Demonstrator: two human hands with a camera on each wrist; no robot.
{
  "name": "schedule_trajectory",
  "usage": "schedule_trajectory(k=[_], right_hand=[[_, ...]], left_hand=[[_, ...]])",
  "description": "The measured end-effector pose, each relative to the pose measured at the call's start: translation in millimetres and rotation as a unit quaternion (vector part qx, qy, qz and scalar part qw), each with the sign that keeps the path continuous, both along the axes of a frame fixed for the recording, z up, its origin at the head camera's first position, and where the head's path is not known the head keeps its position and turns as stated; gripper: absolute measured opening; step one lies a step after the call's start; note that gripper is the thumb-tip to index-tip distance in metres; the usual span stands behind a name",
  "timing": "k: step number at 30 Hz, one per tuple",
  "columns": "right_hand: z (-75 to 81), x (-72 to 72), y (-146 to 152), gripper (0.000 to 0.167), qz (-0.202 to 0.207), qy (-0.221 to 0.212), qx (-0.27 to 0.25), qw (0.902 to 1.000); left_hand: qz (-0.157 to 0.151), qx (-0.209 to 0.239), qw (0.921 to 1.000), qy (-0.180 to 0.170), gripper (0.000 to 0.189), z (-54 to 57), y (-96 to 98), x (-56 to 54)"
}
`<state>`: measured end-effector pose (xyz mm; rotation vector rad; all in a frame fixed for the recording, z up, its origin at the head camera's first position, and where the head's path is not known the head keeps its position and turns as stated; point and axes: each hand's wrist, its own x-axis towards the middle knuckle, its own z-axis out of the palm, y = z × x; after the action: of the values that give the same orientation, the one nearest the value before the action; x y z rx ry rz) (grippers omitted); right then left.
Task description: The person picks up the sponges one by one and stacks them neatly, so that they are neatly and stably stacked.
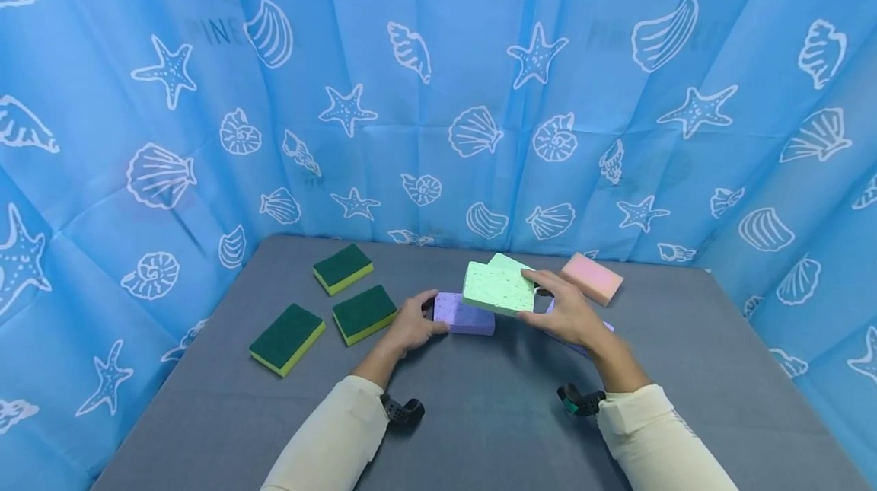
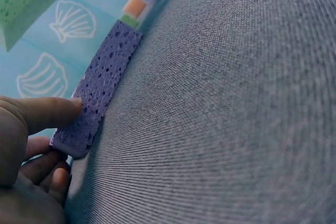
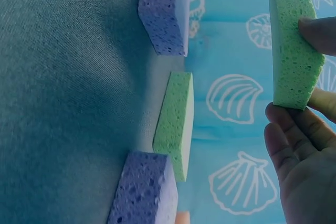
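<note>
My left hand (image 1: 411,323) grips the left end of a purple sponge (image 1: 464,314) on the table, thumb against its near side and fingers behind. Held up above the table, a light green sponge (image 1: 498,287) is pinched by its right end between the thumb and fingers of my right hand (image 1: 569,312). It partly covers the purple sponge in the head view. Farther back lies a second green sponge (image 3: 175,121), mostly hidden in the head view. A second purple sponge (image 3: 142,190) rests beneath my right hand, which covers much of it from above.
At the back right sits a pink sponge (image 1: 591,278). Several green-and-yellow scouring sponges (image 1: 288,337) lie on the left of the grey cloth-covered table (image 1: 473,430). A blue curtain (image 1: 438,95) with white shells and starfish hangs around the table's back and sides.
</note>
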<state>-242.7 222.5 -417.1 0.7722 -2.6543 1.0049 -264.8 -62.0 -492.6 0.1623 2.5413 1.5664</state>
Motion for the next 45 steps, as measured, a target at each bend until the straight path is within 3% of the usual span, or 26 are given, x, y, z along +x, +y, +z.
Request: schedule_trajectory(k=[11,21,27,45], right_hand=[[-8.9,-9.3,-16.7,0.070,0.003,-0.026,-0.007,0.9996],[-18.6,-19.3,-31.8,0.070,0.008,-0.023,0.022,0.9995],[-23.7,-23.4,-37.1,0.070,0.019,-0.044,0.034,0.9983],[-32.2,-25.5,-41.9,0.071,0.023,-0.086,0.034,0.9954]], left_hand=[[-0.003,0.007,1.0000,0.005,0.072,1.0,-2.5,3.5],[-0.009,0.019,0.9998,0.008,0.074,-2.7,-3.7,1.5],[-0.015,0.027,0.9995,0.011,0.074,-3.0,-3.9,2.0],[-0.015,0.029,0.9994,0.006,0.075,0.2,-1.9,2.2]])
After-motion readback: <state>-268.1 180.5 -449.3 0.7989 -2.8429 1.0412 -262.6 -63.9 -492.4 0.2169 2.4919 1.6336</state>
